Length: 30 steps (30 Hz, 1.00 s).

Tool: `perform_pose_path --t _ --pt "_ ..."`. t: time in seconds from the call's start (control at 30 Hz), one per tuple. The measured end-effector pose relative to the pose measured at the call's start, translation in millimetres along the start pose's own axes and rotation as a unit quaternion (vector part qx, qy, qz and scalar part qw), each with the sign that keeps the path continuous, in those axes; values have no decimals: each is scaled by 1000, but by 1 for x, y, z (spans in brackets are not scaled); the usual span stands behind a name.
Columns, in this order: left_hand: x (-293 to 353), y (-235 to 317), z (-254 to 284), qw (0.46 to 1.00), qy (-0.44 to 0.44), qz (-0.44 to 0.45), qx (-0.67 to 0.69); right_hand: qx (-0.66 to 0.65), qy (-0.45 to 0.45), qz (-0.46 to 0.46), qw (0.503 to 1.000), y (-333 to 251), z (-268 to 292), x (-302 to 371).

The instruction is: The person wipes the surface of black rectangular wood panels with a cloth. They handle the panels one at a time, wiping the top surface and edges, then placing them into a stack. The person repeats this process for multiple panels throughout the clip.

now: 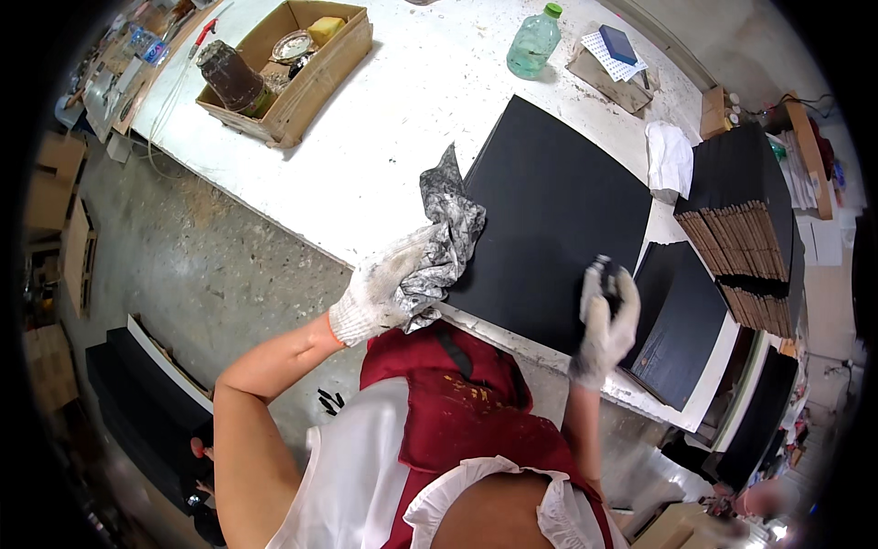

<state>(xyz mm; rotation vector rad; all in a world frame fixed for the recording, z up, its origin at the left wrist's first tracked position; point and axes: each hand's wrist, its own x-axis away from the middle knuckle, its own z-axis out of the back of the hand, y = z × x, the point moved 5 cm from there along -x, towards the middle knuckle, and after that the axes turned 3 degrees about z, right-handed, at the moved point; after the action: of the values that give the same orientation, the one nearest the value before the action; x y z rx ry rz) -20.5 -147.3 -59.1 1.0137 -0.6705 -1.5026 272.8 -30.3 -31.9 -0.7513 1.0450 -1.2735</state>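
My left hand, in a white knitted glove, grips a crumpled rag smeared with black. The rag lies against the left edge of a large black board, which seems to be the top of a thin stack on the white table. Over the board's near right corner is my right hand, also gloved, its fingertips blackened. Its fingers are bent and apart, with dark board showing between them; no held thing can be made out. Beside this hand, more black boards lie in a low, slanting stack.
On the white table are a cardboard box of supplies, a green-capped bottle and a blue block. A white cloth sits beside tall stacks of brown-edged black boards at the right. The table's near edge runs diagonally before me.
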Motion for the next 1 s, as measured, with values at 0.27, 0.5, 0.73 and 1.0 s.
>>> perform_pose_path --t 0.27,0.5,0.73,1.0 --pt "-77 5 10 957 -82 -250 -122 -57 -49 -7 997 0 -11 2" --pt "-213 -36 -11 981 -120 -113 -105 -69 -85 6 994 6 -7 2" --pt "-207 -52 -19 975 -9 -165 -152 -37 -67 18 997 5 -11 2" --pt "-49 -29 -6 929 -190 -72 310 -62 -38 36 997 10 -9 4"
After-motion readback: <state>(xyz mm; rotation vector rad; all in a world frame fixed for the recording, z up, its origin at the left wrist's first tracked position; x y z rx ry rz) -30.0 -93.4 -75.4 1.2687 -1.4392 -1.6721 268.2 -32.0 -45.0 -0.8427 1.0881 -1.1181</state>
